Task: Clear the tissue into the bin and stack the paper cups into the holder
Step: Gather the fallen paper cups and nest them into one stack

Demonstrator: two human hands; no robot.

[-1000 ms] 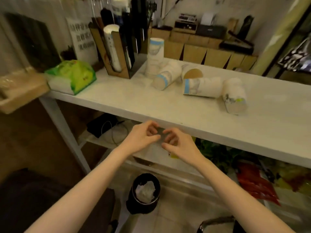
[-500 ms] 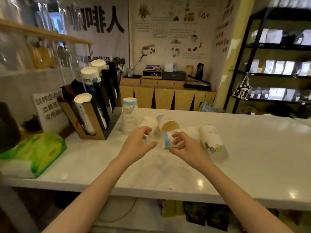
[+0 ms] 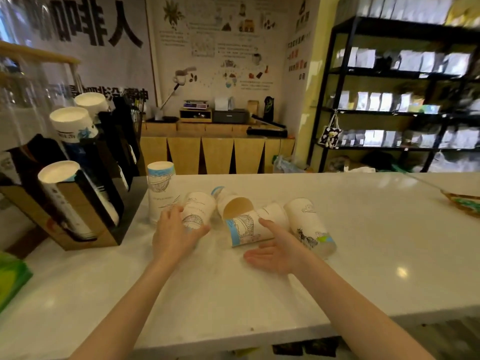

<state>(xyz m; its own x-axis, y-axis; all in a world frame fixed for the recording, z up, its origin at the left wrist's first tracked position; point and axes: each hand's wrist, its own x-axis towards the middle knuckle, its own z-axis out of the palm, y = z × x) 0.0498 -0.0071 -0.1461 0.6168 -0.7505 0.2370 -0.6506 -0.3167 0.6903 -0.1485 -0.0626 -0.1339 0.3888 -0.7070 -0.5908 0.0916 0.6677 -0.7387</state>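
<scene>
Several white printed paper cups lie on the white counter (image 3: 363, 229). One cup (image 3: 159, 188) stands upside down beside the cup holder (image 3: 85, 219), a slanted cardboard rack with stacks of cups in its slots. My left hand (image 3: 172, 235) rests over a toppled cup (image 3: 198, 211), fingers curled round its side. My right hand (image 3: 276, 252) is open, palm up, touching a blue-rimmed cup (image 3: 246, 227) that lies on its side. Another cup (image 3: 235, 203) shows its brown inside, and one more (image 3: 309, 224) lies to the right. No bin or loose tissue is in view.
A green tissue pack (image 3: 10, 276) sits at the counter's left edge. A wooden tray (image 3: 462, 202) pokes in at the far right. Behind the counter stand a wooden cabinet (image 3: 215, 154) and black shelves (image 3: 400, 100) with bags.
The view has lifted from the floor bin and lower shelf to the counter top. Both hands have moved up and forward from under the counter edge onto the toppled cups.
</scene>
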